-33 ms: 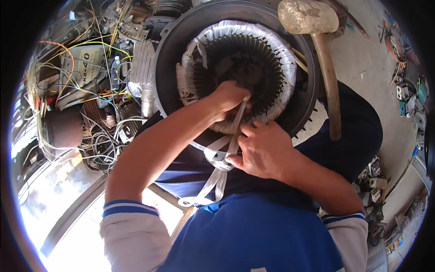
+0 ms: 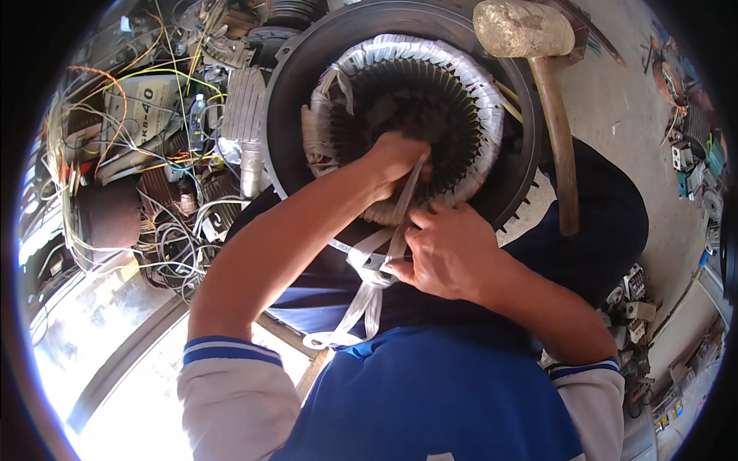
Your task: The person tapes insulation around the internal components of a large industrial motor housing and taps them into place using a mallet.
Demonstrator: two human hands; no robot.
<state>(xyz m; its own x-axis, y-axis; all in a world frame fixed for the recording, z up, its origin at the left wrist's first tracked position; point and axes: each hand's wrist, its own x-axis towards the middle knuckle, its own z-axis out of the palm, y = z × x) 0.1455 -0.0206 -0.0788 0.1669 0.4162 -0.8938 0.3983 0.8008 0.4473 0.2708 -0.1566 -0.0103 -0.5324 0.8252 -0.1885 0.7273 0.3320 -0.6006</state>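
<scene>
A big black motor housing [image 2: 292,100] lies in front of me, its winding ring [image 2: 480,96] wrapped in white tape. My left hand [image 2: 396,157] reaches into the slotted bore at the near side of the ring, fingers closed on a strip of white tape [image 2: 369,296]. That strip runs down from the left hand to my right hand [image 2: 446,250], which pinches it just below the housing's near rim. The loose end of the tape hangs in a loop over my dark trousers.
A mallet [image 2: 557,146] with a pale head and a wooden handle rests on the housing's right rim. Tangled wires and other motor parts [image 2: 154,154] crowd the left. Concrete floor [image 2: 615,115] lies to the right, with small tools and fittings [image 2: 634,307] along its edge.
</scene>
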